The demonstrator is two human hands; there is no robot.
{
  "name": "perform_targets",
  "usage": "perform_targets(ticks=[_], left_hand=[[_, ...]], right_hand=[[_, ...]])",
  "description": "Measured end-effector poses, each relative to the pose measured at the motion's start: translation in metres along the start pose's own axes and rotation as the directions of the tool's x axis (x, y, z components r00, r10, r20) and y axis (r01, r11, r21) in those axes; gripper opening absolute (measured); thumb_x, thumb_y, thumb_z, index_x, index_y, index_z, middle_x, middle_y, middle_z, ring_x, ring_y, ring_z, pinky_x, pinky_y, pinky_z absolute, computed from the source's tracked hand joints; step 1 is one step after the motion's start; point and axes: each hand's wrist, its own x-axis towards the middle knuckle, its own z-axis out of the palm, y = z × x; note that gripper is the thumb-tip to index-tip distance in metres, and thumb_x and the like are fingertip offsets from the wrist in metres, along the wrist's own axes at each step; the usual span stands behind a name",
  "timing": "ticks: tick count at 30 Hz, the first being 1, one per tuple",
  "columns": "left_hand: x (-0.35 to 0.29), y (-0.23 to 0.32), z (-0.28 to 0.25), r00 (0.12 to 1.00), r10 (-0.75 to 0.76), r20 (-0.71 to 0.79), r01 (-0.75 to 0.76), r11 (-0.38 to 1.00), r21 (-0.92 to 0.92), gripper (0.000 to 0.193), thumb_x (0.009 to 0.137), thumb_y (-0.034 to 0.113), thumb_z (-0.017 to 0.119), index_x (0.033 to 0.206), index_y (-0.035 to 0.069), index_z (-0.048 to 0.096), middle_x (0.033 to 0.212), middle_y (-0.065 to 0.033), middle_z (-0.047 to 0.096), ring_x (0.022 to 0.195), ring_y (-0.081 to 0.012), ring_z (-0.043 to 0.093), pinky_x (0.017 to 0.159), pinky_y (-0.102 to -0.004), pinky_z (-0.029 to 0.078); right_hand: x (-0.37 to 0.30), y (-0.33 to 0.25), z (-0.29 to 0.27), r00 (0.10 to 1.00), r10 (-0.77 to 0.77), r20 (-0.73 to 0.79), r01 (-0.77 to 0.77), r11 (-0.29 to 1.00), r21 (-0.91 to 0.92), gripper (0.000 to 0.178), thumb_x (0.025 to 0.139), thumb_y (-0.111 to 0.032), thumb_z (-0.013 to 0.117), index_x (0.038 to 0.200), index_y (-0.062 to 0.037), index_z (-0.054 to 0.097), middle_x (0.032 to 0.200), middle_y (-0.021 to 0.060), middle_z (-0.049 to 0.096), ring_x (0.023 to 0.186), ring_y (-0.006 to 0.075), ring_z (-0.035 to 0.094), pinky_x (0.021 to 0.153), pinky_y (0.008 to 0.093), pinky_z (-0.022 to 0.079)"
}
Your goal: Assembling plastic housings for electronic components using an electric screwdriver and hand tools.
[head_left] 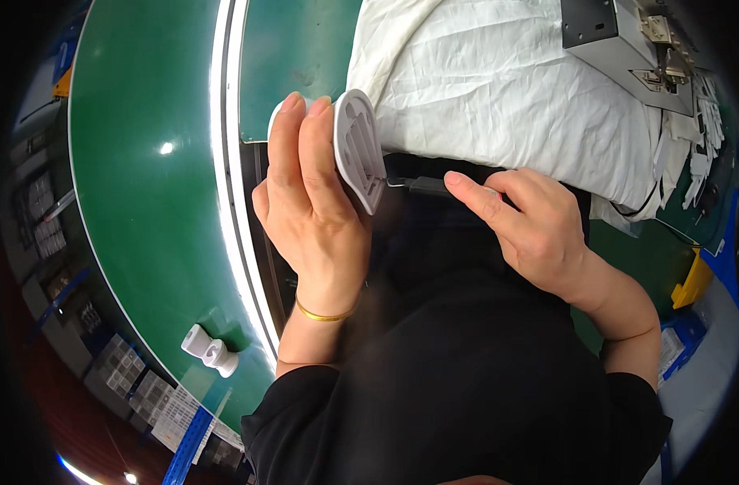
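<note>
My left hand (309, 194) is closed round a white plastic part (355, 121) with a rounded, slotted face turned to the right. Its fingers lie over the part's back. In my right hand (539, 230) is a slim tool with a dark grey handle (428, 186), gripped between thumb and fingers. The tool's thin, curved metal tip points left and meets the lower right edge of the slotted face; whether it presses in cannot be seen. Both hands are raised in front of my black shirt.
A similar white plastic part (210, 350) lies on the green surface (143, 202) at left, beside a bright metal rail (230, 162). White cloth (499, 89) covers the worktop ahead. A metal fixture (628, 56), white strips (707, 141) and a yellow bin (691, 279) are at right.
</note>
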Motion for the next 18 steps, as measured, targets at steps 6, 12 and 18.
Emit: perform_targets(ticks=[6,12,18], left_hand=[[0.002,0.004,-0.001,0.999,-0.032,0.033,0.033,0.998,-0.053,0.081,0.063,-0.005,0.076,0.137,0.000,0.044,0.132,-0.0263,0.053,0.120,-0.0442,0.055,0.098,-0.0466,0.047],[0.000,0.001,0.001,0.998,-0.036,0.052,0.038,0.998,-0.042,0.075,0.072,-0.003,0.075,0.141,0.008,0.047,0.142,-0.0130,0.052,0.103,-0.0253,0.064,0.068,-0.0348,0.040],[0.002,-0.001,0.004,1.000,0.012,0.012,-0.012,1.000,-0.019,0.075,0.072,-0.003,0.074,0.141,0.007,0.047,0.140,-0.0126,0.053,0.099,-0.0254,0.064,0.068,-0.0356,0.041]], right_hand=[[-0.002,0.003,-0.004,1.000,-0.004,0.011,0.005,1.000,-0.020,0.054,0.073,0.006,0.064,0.124,-0.0124,0.070,0.078,0.0067,0.056,0.063,0.0211,0.054,0.054,0.0320,0.044],[0.002,0.006,-0.012,0.999,-0.041,0.000,0.040,0.996,-0.076,0.054,0.072,0.004,0.067,0.122,-0.0151,0.072,0.079,0.0052,0.057,0.062,0.0197,0.051,0.053,0.0310,0.042],[0.009,0.015,-0.019,0.996,-0.089,0.025,0.092,0.984,-0.151,0.050,0.073,0.002,0.067,0.119,-0.0177,0.074,0.080,0.0039,0.057,0.064,0.0188,0.050,0.057,0.0315,0.041]])
